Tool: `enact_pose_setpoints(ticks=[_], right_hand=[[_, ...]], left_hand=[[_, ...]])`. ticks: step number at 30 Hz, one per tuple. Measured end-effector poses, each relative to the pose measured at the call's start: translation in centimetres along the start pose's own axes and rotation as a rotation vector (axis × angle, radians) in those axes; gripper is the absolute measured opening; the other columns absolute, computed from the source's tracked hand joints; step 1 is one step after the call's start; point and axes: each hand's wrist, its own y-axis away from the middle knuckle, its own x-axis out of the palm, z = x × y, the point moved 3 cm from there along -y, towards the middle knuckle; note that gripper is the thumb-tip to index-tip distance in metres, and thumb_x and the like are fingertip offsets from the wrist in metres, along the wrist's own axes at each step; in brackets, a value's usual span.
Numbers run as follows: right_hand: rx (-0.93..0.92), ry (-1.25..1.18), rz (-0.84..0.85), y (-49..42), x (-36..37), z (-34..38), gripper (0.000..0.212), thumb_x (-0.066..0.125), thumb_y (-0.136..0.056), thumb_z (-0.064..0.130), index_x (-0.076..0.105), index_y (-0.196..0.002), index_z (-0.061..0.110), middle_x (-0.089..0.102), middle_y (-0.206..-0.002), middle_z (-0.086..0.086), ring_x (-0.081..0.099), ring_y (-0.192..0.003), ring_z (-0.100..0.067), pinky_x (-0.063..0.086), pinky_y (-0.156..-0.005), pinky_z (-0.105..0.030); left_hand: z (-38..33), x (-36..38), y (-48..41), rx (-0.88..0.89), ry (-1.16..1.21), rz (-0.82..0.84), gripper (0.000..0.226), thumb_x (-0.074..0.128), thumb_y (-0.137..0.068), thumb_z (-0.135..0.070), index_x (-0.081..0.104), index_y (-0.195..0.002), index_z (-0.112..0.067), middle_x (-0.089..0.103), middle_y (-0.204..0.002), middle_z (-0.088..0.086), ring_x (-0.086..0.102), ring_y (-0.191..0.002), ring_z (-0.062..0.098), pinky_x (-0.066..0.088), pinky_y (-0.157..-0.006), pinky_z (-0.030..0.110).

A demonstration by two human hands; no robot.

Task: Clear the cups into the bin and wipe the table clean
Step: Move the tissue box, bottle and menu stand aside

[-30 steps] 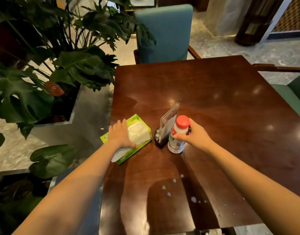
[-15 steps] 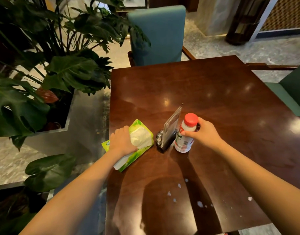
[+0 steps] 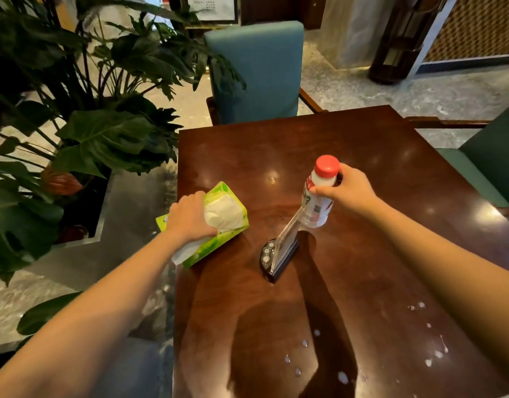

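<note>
A dark wooden table (image 3: 362, 156) fills the middle of the view. My right hand (image 3: 349, 191) grips a white plastic bottle (image 3: 317, 196) with a red cap, lifted off the table behind a clear acrylic sign holder (image 3: 282, 248). At the table's left edge my left hand (image 3: 190, 216) presses on a green tissue pack (image 3: 218, 225) and pinches the white tissue sticking out of it. White liquid droplets (image 3: 302, 354) speckle the near part of the table, with more droplets at the near right. No cup or bin is in view.
A teal chair (image 3: 256, 70) stands at the far side of the table, and another chair (image 3: 494, 162) sits to the right. Large leafy plants (image 3: 98, 133) in a metal planter (image 3: 103, 208) crowd the left side. Marble floor surrounds the table.
My right hand has lifted the bottle off the table, up and to the right of the sign holder. My left hand stays on the tissue pack. The camera has shifted.
</note>
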Motion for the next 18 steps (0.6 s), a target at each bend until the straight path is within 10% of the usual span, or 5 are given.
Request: enact_pose_setpoints(ticks=[18], right_hand=[[-0.064,-0.089,0.149,-17.2,9.1,2.0,0.058,0.078,-0.072,0.024,0.054,-0.123,0.011,0.063,-0.125,-0.009,0.058,-0.112,-0.024,0.042,-0.088,-0.027]], left_hand=[[2.2,1.7,-14.4,-0.064,-0.094,0.139,0.092,0.082,-0.050,-0.048,0.040,-0.125,-0.016,0.057,-0.118,0.009,0.053,-0.110,0.031,0.043,-0.091,0.044]])
